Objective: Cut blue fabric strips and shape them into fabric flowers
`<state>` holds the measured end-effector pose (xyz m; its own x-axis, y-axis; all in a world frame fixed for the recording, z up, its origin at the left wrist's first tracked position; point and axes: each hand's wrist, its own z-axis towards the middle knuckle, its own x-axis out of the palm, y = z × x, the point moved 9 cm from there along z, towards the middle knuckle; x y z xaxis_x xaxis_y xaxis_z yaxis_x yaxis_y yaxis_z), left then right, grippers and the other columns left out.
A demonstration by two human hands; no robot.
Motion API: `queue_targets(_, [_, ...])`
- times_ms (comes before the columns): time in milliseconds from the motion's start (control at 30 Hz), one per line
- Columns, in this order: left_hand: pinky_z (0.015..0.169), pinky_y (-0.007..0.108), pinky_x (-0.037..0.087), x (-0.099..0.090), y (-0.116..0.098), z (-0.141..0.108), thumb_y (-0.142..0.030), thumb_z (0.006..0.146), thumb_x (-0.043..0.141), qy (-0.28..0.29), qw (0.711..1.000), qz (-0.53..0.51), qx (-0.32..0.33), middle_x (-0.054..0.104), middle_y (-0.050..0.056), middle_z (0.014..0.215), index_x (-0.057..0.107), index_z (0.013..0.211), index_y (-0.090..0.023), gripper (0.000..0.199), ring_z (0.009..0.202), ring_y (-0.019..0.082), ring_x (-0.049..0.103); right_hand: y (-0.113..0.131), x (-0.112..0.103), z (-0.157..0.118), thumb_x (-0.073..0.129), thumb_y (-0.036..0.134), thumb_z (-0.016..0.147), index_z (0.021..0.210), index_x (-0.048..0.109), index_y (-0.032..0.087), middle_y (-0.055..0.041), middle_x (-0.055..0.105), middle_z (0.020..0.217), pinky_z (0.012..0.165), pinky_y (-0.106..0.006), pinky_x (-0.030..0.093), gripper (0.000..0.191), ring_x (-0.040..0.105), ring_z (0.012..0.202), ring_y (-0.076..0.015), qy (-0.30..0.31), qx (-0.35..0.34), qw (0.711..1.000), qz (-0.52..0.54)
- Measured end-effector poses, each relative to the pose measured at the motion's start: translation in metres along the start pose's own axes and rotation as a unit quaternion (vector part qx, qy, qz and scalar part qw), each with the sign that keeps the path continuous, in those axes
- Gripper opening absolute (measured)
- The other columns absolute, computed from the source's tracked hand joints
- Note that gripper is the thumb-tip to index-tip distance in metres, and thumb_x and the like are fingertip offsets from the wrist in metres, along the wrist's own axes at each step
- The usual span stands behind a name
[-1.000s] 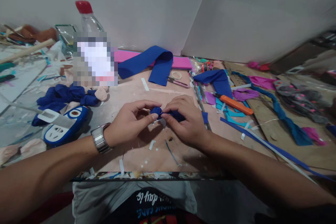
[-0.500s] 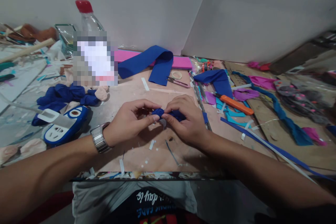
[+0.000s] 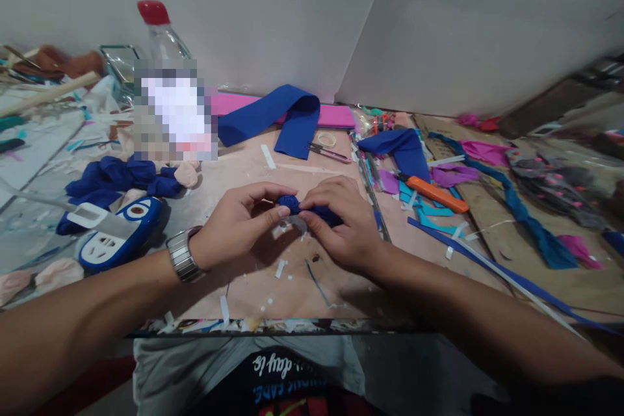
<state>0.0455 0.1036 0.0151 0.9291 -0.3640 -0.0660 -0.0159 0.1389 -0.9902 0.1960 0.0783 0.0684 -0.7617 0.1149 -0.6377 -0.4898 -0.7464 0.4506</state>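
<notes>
Between my hands, over the middle of the table, is a gathered piece of dark blue fabric [image 3: 288, 202]. My left hand [image 3: 238, 221] pinches its left end between thumb and fingers. My right hand [image 3: 344, 221] is closed round the rest, and some blue cloth shows between its fingers. A curved, clear strip [image 3: 296, 223] hangs just below the fabric; whether it is joined to it I cannot tell. Behind my hands lies a folded blue fabric strip [image 3: 292, 107], with thread snips [image 3: 330, 153] and a small tape roll [image 3: 326, 139] beside it.
Blue scrunched fabric [image 3: 112, 179] and a blue-and-white power strip [image 3: 121, 234] lie at left. A red-capped bottle [image 3: 166, 42] stands behind, near a blurred-out patch. On the right are an orange utility knife [image 3: 433, 194], a twisted teal strip [image 3: 526, 221] and coloured scraps.
My left fingers have shifted slightly left and the thumb has drawn back, so more of the gathered blue fabric and the clear strip shows. My right hand stays closed on the cloth.
</notes>
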Motion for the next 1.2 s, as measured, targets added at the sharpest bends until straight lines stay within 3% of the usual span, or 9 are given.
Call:
queue_targets(267, [0.091,0.032,0.058,0.003,-0.001,0.0,-0.031,0.091,0.078,0.003,1.0,-0.026,-0.003,0.077,0.008,0.11,0.071,0.11,-0.017,0.025,0.098,0.018,0.072,-0.001,-0.001,0.001,0.071,0.029,0.095,0.095,0.068,0.023,-0.0021,0.075,0.09,0.091,-0.043,0.045,0.006,0.067,0.09,-0.0219,-0.005,0.005,1.0,-0.009])
queue_targets(433, [0.094,0.038,0.059,0.005,0.005,-0.002,-0.036,0.091,0.078,0.011,0.998,-0.064,-0.008,0.079,0.009,0.112,0.074,0.114,-0.019,0.029,0.1,0.022,0.074,-0.001,-0.001,0.0,0.072,0.029,0.094,0.094,0.067,0.023,-0.002,0.075,0.091,0.092,-0.043,0.045,0.008,0.067,0.09,-0.0214,-0.008,0.002,1.0,-0.004])
queue_targets(700, [0.098,0.036,0.058,0.0,-0.01,-0.001,-0.033,0.084,0.084,0.001,0.998,0.045,0.049,0.078,0.009,0.117,0.078,0.112,-0.02,0.032,0.106,0.022,0.073,0.0,-0.001,-0.001,0.072,0.033,0.095,0.093,0.066,0.024,-0.002,0.075,0.091,0.091,-0.043,0.046,0.01,0.067,0.09,-0.0215,0.001,0.014,1.0,-0.001])
queue_targets(967, [0.093,0.034,0.06,0.004,-0.004,-0.003,-0.032,0.089,0.079,0.0,1.0,-0.006,0.004,0.078,0.009,0.115,0.074,0.116,-0.018,0.031,0.101,0.02,0.074,0.001,-0.002,0.0,0.076,0.032,0.092,0.098,0.067,0.024,-0.0028,0.076,0.095,0.091,-0.044,0.047,0.013,0.068,0.092,-0.022,-0.003,0.0,1.0,0.002])
queue_targets(1200, [0.099,0.039,0.058,0.002,-0.002,-0.003,-0.035,0.091,0.077,-0.009,0.999,-0.041,0.005,0.078,0.01,0.119,0.075,0.119,-0.019,0.032,0.106,0.022,0.074,0.003,-0.003,0.0,0.072,0.028,0.094,0.098,0.068,0.025,-0.0027,0.078,0.095,0.093,-0.046,0.047,0.006,0.069,0.092,-0.0224,-0.008,-0.006,1.0,-0.008])
